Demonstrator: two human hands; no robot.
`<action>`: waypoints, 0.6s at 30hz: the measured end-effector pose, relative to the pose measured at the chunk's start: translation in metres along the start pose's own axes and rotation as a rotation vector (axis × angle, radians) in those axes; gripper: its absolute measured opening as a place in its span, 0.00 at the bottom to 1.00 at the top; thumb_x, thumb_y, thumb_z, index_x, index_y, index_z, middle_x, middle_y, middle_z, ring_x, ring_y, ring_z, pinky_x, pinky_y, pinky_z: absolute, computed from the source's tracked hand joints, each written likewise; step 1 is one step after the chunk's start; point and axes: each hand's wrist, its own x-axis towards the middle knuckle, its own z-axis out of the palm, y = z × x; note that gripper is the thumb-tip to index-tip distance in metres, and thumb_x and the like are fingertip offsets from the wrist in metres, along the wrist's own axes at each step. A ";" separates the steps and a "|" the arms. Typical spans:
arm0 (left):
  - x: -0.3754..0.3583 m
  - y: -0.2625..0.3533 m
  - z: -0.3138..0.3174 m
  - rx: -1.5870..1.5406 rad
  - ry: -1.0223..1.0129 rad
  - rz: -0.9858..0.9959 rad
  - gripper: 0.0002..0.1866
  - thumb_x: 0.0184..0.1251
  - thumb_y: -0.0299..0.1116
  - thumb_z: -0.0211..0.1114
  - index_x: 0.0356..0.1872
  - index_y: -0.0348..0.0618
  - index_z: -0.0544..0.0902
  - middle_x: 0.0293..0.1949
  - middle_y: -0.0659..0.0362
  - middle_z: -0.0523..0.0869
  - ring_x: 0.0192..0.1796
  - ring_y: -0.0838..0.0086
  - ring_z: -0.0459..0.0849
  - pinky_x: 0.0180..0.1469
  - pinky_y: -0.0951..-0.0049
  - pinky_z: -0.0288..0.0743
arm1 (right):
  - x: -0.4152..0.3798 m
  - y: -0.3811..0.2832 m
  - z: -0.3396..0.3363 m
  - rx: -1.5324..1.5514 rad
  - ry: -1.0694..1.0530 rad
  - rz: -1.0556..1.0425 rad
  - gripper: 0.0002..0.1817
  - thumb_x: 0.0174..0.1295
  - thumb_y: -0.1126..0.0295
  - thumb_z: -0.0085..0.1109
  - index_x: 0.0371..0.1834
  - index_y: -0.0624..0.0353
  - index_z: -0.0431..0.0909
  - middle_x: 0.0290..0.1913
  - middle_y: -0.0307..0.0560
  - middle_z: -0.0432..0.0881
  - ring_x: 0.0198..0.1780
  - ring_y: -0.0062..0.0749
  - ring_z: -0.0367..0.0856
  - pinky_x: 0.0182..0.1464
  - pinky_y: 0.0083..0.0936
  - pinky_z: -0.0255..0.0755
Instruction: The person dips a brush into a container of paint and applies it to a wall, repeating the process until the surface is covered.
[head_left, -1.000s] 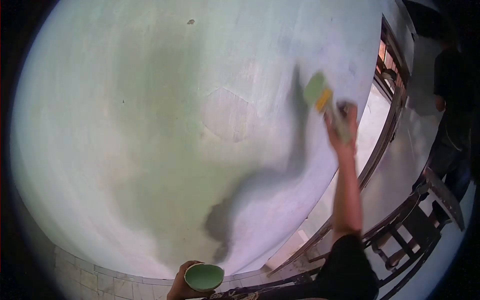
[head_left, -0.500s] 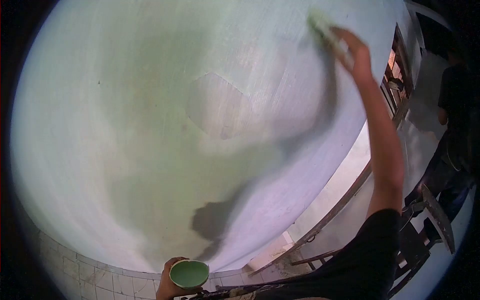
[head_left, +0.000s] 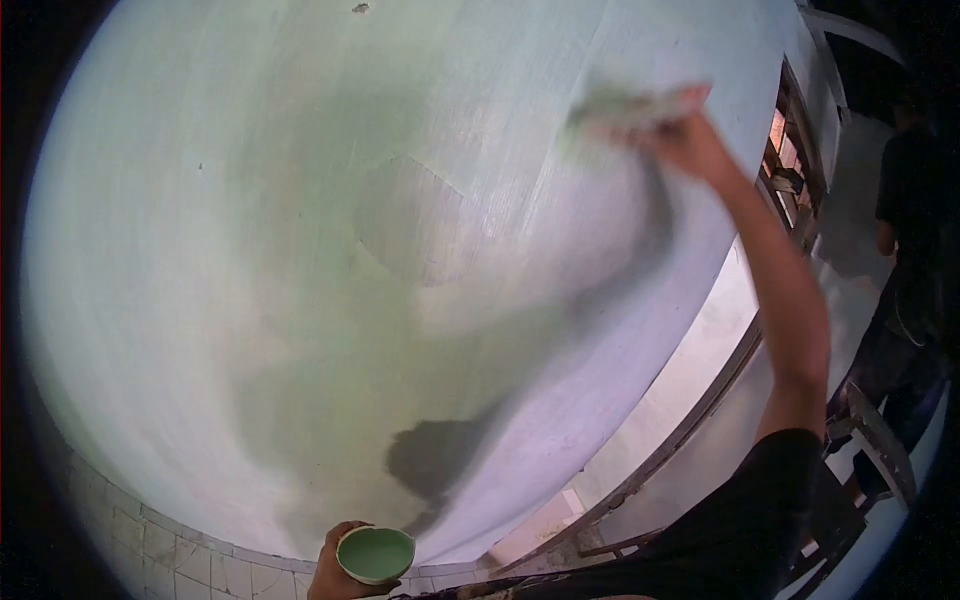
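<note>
My right hand (head_left: 682, 140) is raised against the wall (head_left: 300, 300), its fingers wrapped round a paintbrush (head_left: 635, 112). The brush lies almost level, with its green-smeared bristles to the left at the wall; motion blurs it. Low in the view, my left hand (head_left: 335, 573) grips a bowl (head_left: 376, 554) of green paint, close in front of the wall's foot. The wall is pale, with light green tints and wet-looking streaks below the brush. A greyish patch (head_left: 415, 220) with a visible edge shows left of the streaks.
A person in dark clothes (head_left: 905, 230) stands at the far right. Below them is dark wooden furniture (head_left: 880, 445), probably a chair. A window frame with bars (head_left: 790, 150) is beyond the wall's right edge. Pale tiles (head_left: 190, 560) run along the bottom left.
The brush has moved down and left across the wall and swung from a steep slant to nearly level. My left hand still holds the bowl in about the same place.
</note>
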 end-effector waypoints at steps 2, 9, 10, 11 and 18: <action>-0.004 -0.005 0.006 -0.029 0.021 -0.002 0.52 0.24 0.35 0.82 0.58 0.38 0.60 0.51 0.51 0.74 0.54 0.62 0.74 0.56 0.62 0.69 | 0.060 0.025 -0.063 -0.455 0.089 0.044 0.20 0.58 0.66 0.59 0.51 0.65 0.73 0.49 0.52 0.79 0.51 0.38 0.77 0.54 0.31 0.69; -0.023 0.005 0.014 0.000 0.100 0.012 0.55 0.25 0.41 0.83 0.58 0.37 0.59 0.50 0.50 0.74 0.54 0.62 0.74 0.55 0.61 0.70 | 0.084 0.000 -0.069 -0.343 0.531 -0.067 0.11 0.55 0.65 0.59 0.35 0.60 0.81 0.36 0.50 0.83 0.39 0.35 0.80 0.45 0.29 0.72; -0.026 0.007 0.011 0.011 0.107 0.009 0.55 0.25 0.41 0.83 0.58 0.37 0.59 0.50 0.50 0.74 0.54 0.62 0.74 0.55 0.61 0.70 | 0.076 0.014 -0.045 -0.450 0.528 -0.242 0.12 0.54 0.64 0.59 0.35 0.62 0.81 0.36 0.51 0.83 0.38 0.33 0.81 0.43 0.28 0.73; -0.028 0.008 0.009 0.010 0.106 0.005 0.55 0.24 0.41 0.83 0.58 0.37 0.58 0.51 0.50 0.74 0.54 0.62 0.74 0.55 0.61 0.70 | 0.055 0.006 -0.024 -0.529 0.415 -0.271 0.15 0.53 0.67 0.59 0.44 0.59 0.78 0.44 0.52 0.80 0.44 0.40 0.78 0.49 0.30 0.71; -0.040 0.013 -0.005 0.067 0.087 0.036 0.55 0.25 0.39 0.83 0.60 0.39 0.57 0.52 0.50 0.73 0.55 0.62 0.73 0.57 0.61 0.69 | -0.122 -0.081 0.101 -0.133 -0.396 -0.686 0.14 0.50 0.73 0.56 0.42 0.56 0.79 0.43 0.47 0.80 0.41 0.40 0.79 0.43 0.33 0.74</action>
